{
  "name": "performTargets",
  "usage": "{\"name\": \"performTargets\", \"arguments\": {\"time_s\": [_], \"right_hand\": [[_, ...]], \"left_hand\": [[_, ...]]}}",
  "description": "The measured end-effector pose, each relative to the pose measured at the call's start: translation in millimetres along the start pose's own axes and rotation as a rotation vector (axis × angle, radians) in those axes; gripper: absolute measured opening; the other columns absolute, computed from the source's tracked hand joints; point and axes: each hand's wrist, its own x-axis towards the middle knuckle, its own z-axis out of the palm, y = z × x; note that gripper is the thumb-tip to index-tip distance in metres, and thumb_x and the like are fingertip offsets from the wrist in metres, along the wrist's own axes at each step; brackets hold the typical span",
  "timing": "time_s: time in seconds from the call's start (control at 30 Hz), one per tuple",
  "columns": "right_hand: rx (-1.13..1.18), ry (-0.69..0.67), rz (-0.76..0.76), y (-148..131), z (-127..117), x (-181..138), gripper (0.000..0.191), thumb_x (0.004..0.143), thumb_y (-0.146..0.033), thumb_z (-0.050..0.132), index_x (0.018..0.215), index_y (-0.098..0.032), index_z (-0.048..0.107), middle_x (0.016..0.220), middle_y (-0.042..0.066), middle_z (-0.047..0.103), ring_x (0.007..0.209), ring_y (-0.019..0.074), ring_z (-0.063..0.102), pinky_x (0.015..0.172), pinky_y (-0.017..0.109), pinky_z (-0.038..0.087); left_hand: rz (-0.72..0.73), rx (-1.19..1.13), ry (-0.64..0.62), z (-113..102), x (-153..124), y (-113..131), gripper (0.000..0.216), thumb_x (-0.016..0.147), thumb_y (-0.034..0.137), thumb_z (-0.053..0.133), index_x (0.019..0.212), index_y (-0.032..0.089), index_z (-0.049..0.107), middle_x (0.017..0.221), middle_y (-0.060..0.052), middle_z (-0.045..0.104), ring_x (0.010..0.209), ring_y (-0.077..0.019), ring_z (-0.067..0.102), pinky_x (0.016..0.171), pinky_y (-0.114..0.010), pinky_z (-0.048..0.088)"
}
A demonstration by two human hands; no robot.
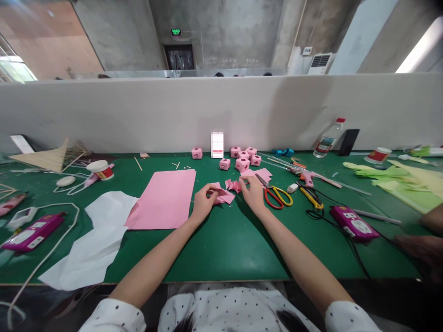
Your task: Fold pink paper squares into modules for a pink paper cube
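Note:
My left hand is closed, with thumb and fingers pinching a small pink paper piece over the green table. Beside it, my right hand curls its fingers at the edge of a row of small folded pink paper pieces; its fingertips are partly hidden. Flat pink paper squares lie just behind that hand. Scissors with red and yellow handles rest at its right. Several pink paper cubes sit farther back, and a large pink sheet lies to the left.
A phone leans on the grey partition. White paper and a paper cup are at left. On the right are a utility knife, a glue gun, a purple box with cables, a bottle and another person's hand.

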Motion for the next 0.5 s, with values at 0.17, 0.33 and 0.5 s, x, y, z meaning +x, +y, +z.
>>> {"name": "performTargets", "arguments": {"time_s": [0.17,0.33,0.5], "right_hand": [[-0.212,-0.105,-0.113,1,13,-7,0.04,0.086,-0.047,0.062,0.116,-0.021,0.067,0.113,0.014,0.061,0.109,0.0318,0.049,0.095,0.047,0.04],[-0.322,-0.095,-0.128,-10,23,-12,0.04,0.087,-0.046,0.061,0.116,-0.02,0.065,0.119,0.015,0.059,0.115,0.0351,0.043,0.093,0.05,0.038],[-0.358,-0.052,-0.041,-13,38,-4,0.033,0.085,-0.045,0.063,0.102,-0.018,0.069,0.108,0.016,0.061,0.108,0.0352,0.044,0.087,0.05,0.039]], "left_hand": [[-0.037,-0.025,0.044,0,3,-12,0.011,0.083,0.028,0.059,0.088,0.019,0.063,0.079,0.0,0.067,0.069,-0.0149,0.062,0.067,-0.027,0.051],[-0.038,-0.034,0.089,1,5,-19,0.01,0.083,0.026,0.057,0.089,0.019,0.062,0.079,-0.001,0.066,0.072,-0.0148,0.062,0.067,-0.026,0.05],[-0.064,-0.07,0.108,-2,4,-16,0.012,0.082,0.026,0.057,0.09,0.019,0.063,0.08,-0.002,0.068,0.069,-0.0143,0.062,0.059,-0.024,0.049]]}}
